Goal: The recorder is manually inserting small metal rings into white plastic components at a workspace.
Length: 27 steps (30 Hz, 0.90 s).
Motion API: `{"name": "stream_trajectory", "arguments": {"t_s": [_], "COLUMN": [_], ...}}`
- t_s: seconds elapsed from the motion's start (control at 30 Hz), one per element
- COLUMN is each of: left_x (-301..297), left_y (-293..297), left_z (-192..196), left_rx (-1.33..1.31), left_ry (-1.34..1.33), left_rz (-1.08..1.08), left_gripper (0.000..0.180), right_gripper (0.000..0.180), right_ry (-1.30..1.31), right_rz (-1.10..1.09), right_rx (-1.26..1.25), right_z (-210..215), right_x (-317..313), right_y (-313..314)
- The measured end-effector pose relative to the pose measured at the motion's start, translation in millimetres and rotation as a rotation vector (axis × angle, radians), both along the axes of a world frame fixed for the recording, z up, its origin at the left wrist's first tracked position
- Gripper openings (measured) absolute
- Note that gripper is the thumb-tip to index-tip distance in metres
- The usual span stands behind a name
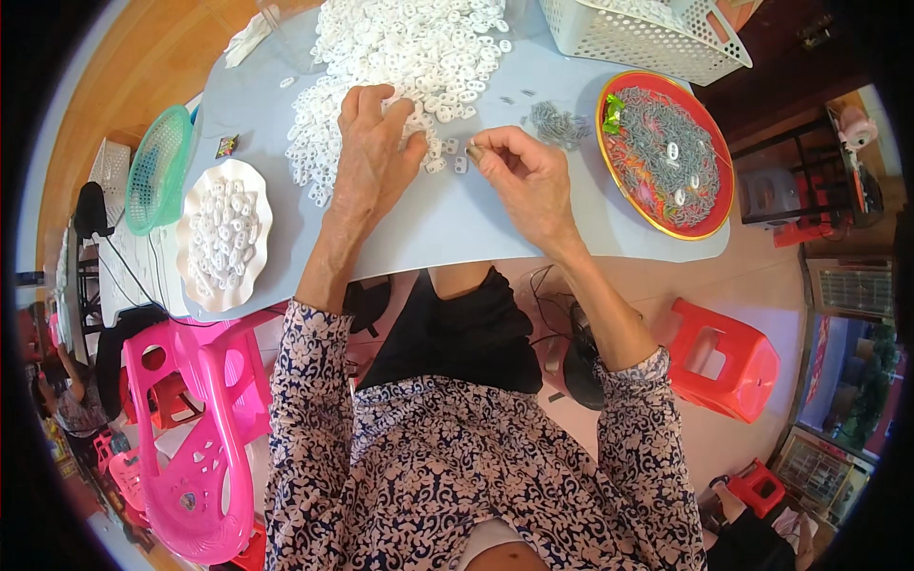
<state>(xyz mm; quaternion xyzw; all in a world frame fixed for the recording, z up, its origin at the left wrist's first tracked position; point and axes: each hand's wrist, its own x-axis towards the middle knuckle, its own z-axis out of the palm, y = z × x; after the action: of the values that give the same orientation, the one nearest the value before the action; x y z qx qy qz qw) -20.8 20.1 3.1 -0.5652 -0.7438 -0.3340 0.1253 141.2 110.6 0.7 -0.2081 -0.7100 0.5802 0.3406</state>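
A large heap of small white plastic pieces with holes [409, 57] covers the middle of the table. My left hand [373, 152] rests over the near part of this heap, fingers bent and spread apart. To its right, my right hand [528, 176] is closed in a pinch, thumb against forefinger. What lies between those fingertips is too small to make out. A few loose white pieces [436, 165] lie between my two hands. Just beyond my right hand is a small pile of thin grey pieces [557, 124]. More such grey pieces fill a red plate with a gold rim [727, 181].
A scalloped white dish [262, 262] of white pieces stands at the left, beside a green basket [176, 181] and a small wrapper [227, 146]. A white perforated basket [647, 55] is at the far right. Below are a pink chair [228, 447] and red stool [757, 366].
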Motion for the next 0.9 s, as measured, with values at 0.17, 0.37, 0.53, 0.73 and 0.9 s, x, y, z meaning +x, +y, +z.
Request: {"name": "stream_trajectory", "arguments": {"t_s": [0.17, 0.37, 0.53, 0.73, 0.9], "left_x": [-2.1, 8.7, 37.2, 50.9, 59.7], "left_y": [2.5, -2.3, -7.2, -7.7, -4.9], "left_z": [0.0, 8.3, 10.7, 11.0, 3.4], "left_rx": [-0.025, 0.081, 0.163, 0.067, 0.203], "left_ry": [0.061, -0.075, -0.777, -1.097, -1.015], "left_rz": [-0.041, -0.09, -0.103, -0.229, -0.222], "left_gripper": [0.02, 0.014, 0.011, 0.012, 0.016], "right_gripper": [0.008, 0.008, 0.01, 0.018, 0.019], "right_ry": [0.01, 0.054, 0.06, 0.233, 0.237], "right_rz": [0.012, 0.01, 0.006, 0.126, 0.152], "right_rx": [0.005, -0.06, -0.122, -0.421, -0.472], "right_z": [1.3, 0.1, -1.9, 5.0, -0.2], "right_x": [0.9, 1.8, 3.7, 3.5, 2.0], "right_y": [0.6, -1.4, 3.9, 6.1, 5.7]}}
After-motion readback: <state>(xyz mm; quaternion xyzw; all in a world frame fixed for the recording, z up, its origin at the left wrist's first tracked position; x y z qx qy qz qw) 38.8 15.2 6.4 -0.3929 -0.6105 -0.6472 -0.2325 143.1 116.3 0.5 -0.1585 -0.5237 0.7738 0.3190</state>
